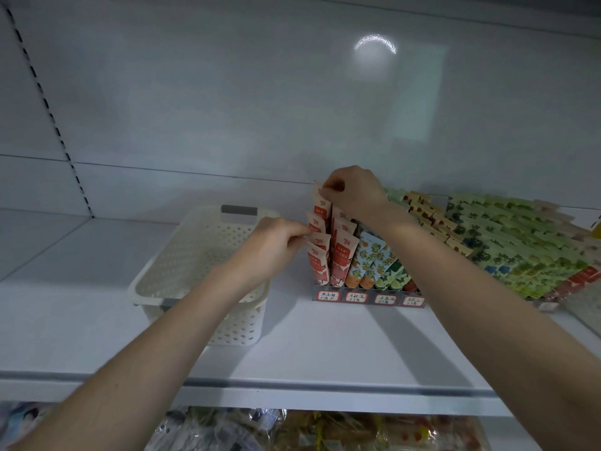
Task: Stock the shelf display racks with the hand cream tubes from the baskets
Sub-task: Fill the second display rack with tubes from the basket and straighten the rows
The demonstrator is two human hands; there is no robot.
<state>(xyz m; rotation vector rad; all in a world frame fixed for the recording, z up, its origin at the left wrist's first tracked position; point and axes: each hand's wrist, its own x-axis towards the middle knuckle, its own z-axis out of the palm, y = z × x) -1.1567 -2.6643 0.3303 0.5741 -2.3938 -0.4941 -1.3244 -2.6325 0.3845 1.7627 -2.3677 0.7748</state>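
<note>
A display rack with labelled lanes stands on the white shelf. Its two leftmost lanes hold red-and-pink hand cream tubes standing in rows. My left hand pinches the top of a front tube in the leftmost lane. At the back of that lane, my right hand pinches the top edge of the rearmost red tube. Orange-patterned tubes and green tubes fill the lanes to the right. A cream perforated basket sits left of the rack; no tubes show inside it.
A second rack of green-leaf tubes and yellow-red tubes leans at the right. The shelf's back wall rises behind. Bagged goods lie on the shelf below. My right forearm crosses over the rack's right lanes.
</note>
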